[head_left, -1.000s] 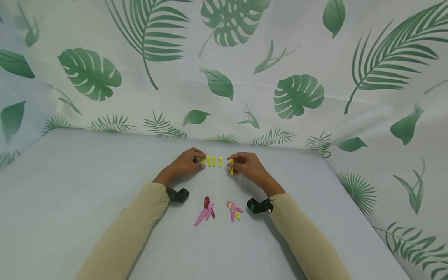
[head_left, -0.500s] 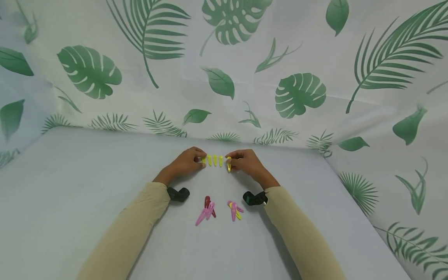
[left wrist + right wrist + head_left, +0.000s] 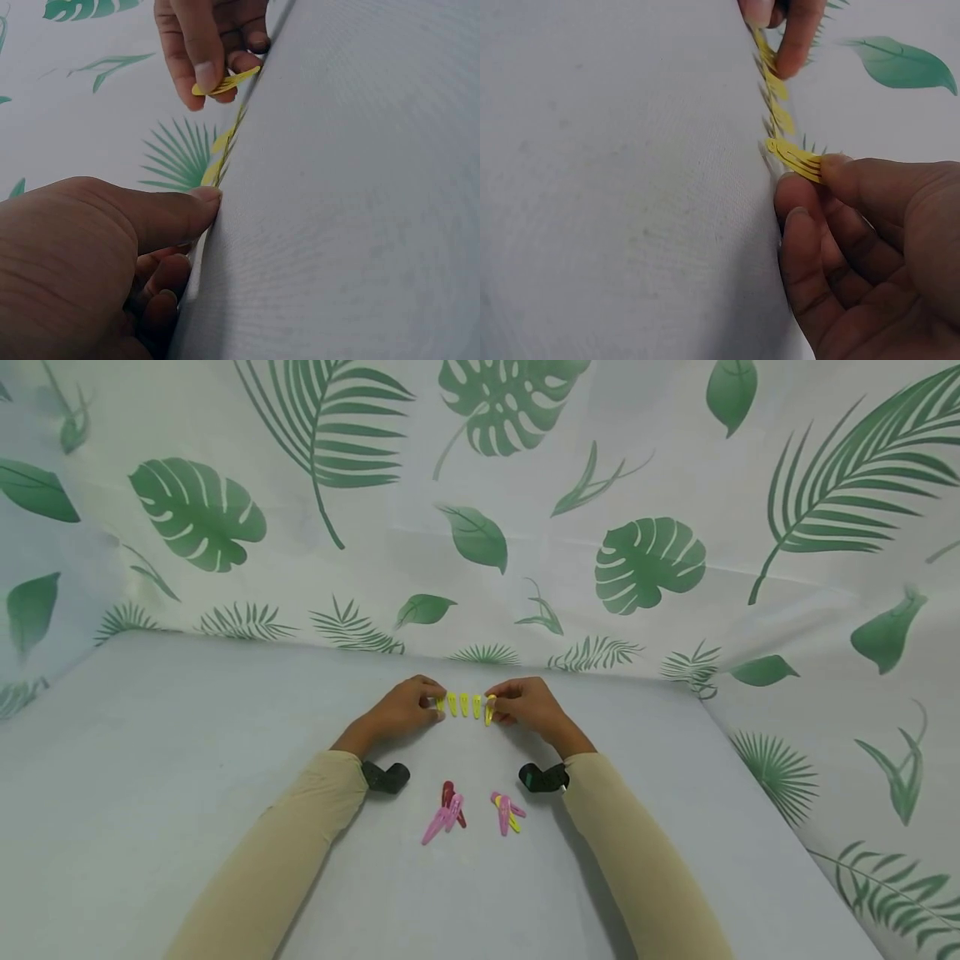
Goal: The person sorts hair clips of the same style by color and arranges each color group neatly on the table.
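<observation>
Yellow snap hair clips stand in a short row (image 3: 464, 705) near the back of the table. My left hand (image 3: 408, 706) is at the row's left end, thumb and finger on the two ends of the leftmost yellow hair clip (image 3: 440, 703). At the right end, my right hand (image 3: 534, 703) pinches another yellow hair clip (image 3: 489, 712) between thumb and fingers. The right wrist view shows this held clip (image 3: 795, 157) tilted, its narrow tip close to the table. Fingers partly cover the leftmost clip.
Nearer to me lie two small piles on the white table (image 3: 225, 760). The left pile has pink hair clips (image 3: 435, 823) and a red one (image 3: 448, 793); the right has pink clips (image 3: 504, 817) over a yellow one (image 3: 514, 824). A leaf-print cloth (image 3: 540, 552) hangs behind.
My right hand has moved left with its yellow hair clip, closing the gap to the row. My left hand has stayed at the row's left end.
</observation>
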{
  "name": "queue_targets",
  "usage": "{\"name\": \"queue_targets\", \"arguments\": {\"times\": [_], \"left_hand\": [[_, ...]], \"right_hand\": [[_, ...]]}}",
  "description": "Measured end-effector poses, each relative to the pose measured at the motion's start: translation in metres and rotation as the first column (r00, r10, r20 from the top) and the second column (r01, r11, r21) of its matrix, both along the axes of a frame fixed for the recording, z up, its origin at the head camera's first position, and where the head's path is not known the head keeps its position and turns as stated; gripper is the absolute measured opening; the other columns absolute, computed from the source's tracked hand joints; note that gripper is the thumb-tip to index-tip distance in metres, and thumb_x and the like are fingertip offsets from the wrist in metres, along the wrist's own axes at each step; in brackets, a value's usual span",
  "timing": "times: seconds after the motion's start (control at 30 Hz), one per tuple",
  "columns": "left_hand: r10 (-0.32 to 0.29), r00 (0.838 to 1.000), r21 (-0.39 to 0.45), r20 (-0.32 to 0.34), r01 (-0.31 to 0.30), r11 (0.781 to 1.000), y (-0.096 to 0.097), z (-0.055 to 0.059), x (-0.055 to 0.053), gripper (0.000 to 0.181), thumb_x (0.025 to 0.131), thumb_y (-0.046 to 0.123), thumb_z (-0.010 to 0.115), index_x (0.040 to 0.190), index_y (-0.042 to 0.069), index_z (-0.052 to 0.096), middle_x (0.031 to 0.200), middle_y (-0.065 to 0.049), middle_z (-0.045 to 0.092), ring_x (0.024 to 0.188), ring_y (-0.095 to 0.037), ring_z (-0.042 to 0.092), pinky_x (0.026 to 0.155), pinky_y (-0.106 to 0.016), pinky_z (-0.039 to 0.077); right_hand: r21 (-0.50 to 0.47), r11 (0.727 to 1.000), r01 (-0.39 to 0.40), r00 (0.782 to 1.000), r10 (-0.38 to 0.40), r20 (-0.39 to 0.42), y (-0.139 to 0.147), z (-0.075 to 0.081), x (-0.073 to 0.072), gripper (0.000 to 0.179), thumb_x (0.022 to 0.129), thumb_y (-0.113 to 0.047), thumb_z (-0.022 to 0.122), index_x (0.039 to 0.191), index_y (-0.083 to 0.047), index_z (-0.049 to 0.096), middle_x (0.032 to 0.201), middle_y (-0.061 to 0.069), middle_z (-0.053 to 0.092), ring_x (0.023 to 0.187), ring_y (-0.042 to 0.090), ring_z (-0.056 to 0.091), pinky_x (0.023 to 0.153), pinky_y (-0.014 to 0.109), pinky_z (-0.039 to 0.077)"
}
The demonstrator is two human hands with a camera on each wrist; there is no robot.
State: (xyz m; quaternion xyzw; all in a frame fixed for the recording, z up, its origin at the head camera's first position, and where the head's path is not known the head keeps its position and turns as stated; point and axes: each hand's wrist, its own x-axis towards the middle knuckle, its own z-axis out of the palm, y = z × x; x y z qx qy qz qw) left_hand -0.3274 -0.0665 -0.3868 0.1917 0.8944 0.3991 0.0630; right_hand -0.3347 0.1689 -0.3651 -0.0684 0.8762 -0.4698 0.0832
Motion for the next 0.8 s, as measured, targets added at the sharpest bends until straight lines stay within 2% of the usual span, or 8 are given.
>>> {"name": "queue_targets", "arguments": {"times": [0.23, 0.5, 0.8], "left_hand": [[-0.009, 1.0, 0.001, -0.001, 0.009, 1.0, 0.001, -0.005, -0.003, 0.045, 0.094, 0.015, 0.065, 0.136, 0.001, 0.055, 0.137, -0.011, 0.05, 0.11, -0.023, 0.051, 0.093, -0.038, 0.043], [0.002, 1.0, -0.006, -0.005, -0.002, 1.0, -0.001, -0.002, -0.002, 0.045, 0.094, 0.013, 0.065, 0.135, 0.001, 0.056, 0.138, -0.012, 0.049, 0.11, -0.024, 0.051, 0.093, -0.039, 0.042], [0.004, 1.0, -0.015, -0.005, -0.004, 1.0, 0.0, 0.0, 0.0, 0.044, 0.094, 0.014, 0.066, 0.135, 0.002, 0.056, 0.137, -0.011, 0.05, 0.113, -0.025, 0.052, 0.096, -0.04, 0.042]], "right_hand": [[0.052, 0.998, 0.032, 0.999, -0.031, -0.015, 0.0, -0.006, -0.006, 0.019, 0.092, -0.012, 0.067, 0.108, -0.003, 0.072, 0.086, 0.009, 0.068, 0.069, 0.016, 0.059, 0.061, 0.027, 0.048], [0.133, 0.989, 0.066, 0.997, -0.06, -0.044, -0.005, -0.009, -0.01, 0.016, 0.092, -0.012, 0.067, 0.105, -0.006, 0.073, 0.09, 0.006, 0.067, 0.065, 0.015, 0.054, 0.058, 0.026, 0.045], [0.186, 0.98, 0.07, 0.997, -0.061, -0.053, -0.007, -0.008, -0.011, 0.016, 0.092, -0.013, 0.067, 0.106, -0.007, 0.073, 0.085, 0.006, 0.064, 0.063, 0.015, 0.053, 0.057, 0.027, 0.043]]}}
